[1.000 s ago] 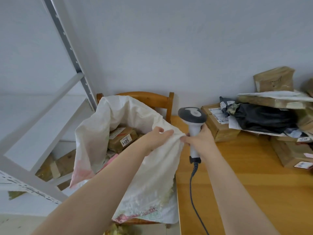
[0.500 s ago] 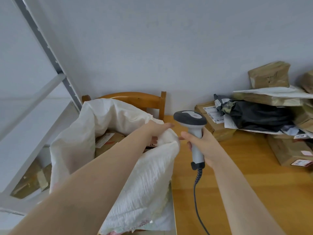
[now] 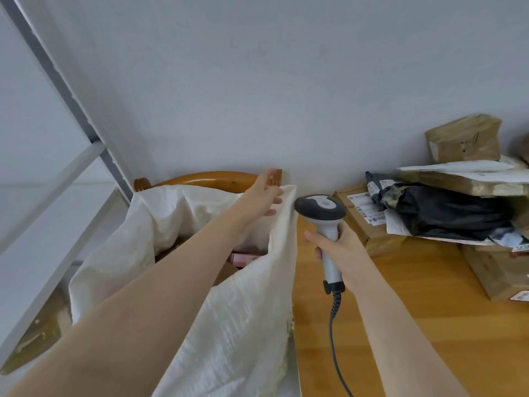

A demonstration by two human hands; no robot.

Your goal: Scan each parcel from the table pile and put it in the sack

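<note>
A white woven sack (image 3: 234, 316) stands open on a wooden chair (image 3: 206, 177) left of the table. Inside it I can see a pink parcel (image 3: 243, 257) and little else. My left hand (image 3: 264, 194) reaches across the sack's mouth, its spread, fairly straight fingers touching the raised far rim. My right hand (image 3: 336, 250) grips the handle of a grey and white barcode scanner (image 3: 320, 209), held upright just right of the sack. The parcel pile sits at the table's back right: a labelled brown box (image 3: 362, 222), a black bag (image 3: 446, 214) and a brown wrapped parcel (image 3: 463, 138).
The wooden table (image 3: 400, 316) runs along the right, with the scanner's cable (image 3: 333, 339) trailing toward me. Another brown box (image 3: 498, 272) lies at the right edge. A white metal rack (image 3: 57, 196) stands left, with cardboard (image 3: 34, 339) under it.
My left hand moved from the sack's near rim up to its far corner, and the rim rose with it. My right hand let go of the cloth and keeps the scanner. The view tilted up.
</note>
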